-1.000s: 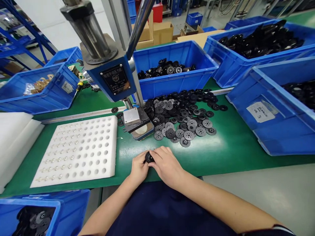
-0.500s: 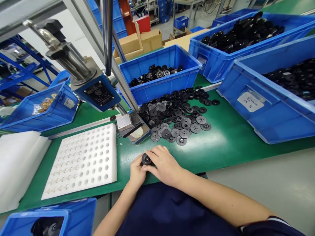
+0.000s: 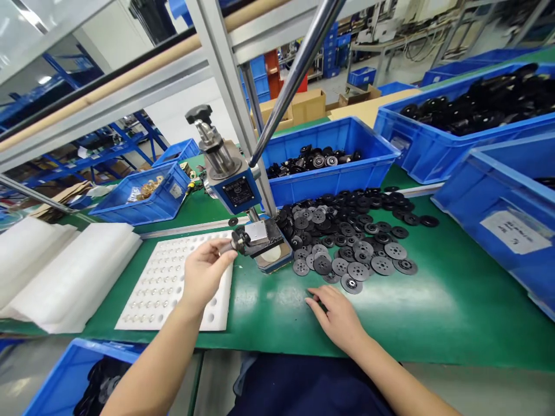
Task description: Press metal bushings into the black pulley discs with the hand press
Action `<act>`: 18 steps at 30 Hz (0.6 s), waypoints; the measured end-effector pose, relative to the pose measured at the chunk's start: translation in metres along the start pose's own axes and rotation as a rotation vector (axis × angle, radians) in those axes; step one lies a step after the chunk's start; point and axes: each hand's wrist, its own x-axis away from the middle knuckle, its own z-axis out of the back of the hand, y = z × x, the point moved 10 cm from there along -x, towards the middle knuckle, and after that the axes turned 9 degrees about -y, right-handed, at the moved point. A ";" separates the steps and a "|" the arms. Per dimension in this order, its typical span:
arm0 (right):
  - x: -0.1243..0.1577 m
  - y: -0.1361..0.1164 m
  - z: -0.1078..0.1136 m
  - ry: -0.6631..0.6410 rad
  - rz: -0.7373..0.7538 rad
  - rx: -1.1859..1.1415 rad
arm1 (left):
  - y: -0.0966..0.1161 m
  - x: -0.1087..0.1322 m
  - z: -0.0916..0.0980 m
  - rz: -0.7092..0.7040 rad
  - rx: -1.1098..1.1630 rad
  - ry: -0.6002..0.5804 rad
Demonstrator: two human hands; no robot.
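Pinched between the thumb and fingers of my left hand [image 3: 206, 268] is a small black wheel-like part [image 3: 238, 239], held beside the metal block of the bench press [image 3: 237, 190]. Beneath that hand lies a white foam tray [image 3: 145, 294] with rows of round holes, several of them holding small clear pieces. My right hand [image 3: 336, 315] is over the green bench, thumb and forefinger apart, with nothing visible in it. Just beyond its fingertips spreads a heap of black perforated discs [image 3: 358, 270]. At the press's foot is a pale round pad [image 3: 271, 254].
Behind the discs stands a blue bin [image 3: 329, 182] of black parts. Larger blue bins [image 3: 489, 231] line the right side. White foam sheets [image 3: 82, 277] are stacked at left, near a blue bin [image 3: 143, 211] of brass-coloured pieces. A long metal lever [image 3: 295, 81] slants above the press.
My hands, together on the black part before, have parted. The left carried it left and forward to the press; the right moved rightward, fingers opened. The view has shifted left and up.
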 end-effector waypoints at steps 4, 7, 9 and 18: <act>-0.001 0.000 0.002 0.013 0.016 0.004 | 0.034 -0.042 -0.012 -0.038 0.026 -0.008; 0.001 0.003 0.002 0.023 0.023 -0.003 | 0.033 -0.060 -0.027 -0.050 -0.002 -0.035; 0.002 0.005 0.000 0.028 0.025 -0.011 | 0.033 -0.065 -0.033 -0.097 -0.061 -0.036; -0.062 -0.041 0.111 0.242 -0.013 -0.228 | 0.027 -0.066 -0.065 -0.075 -0.061 -0.275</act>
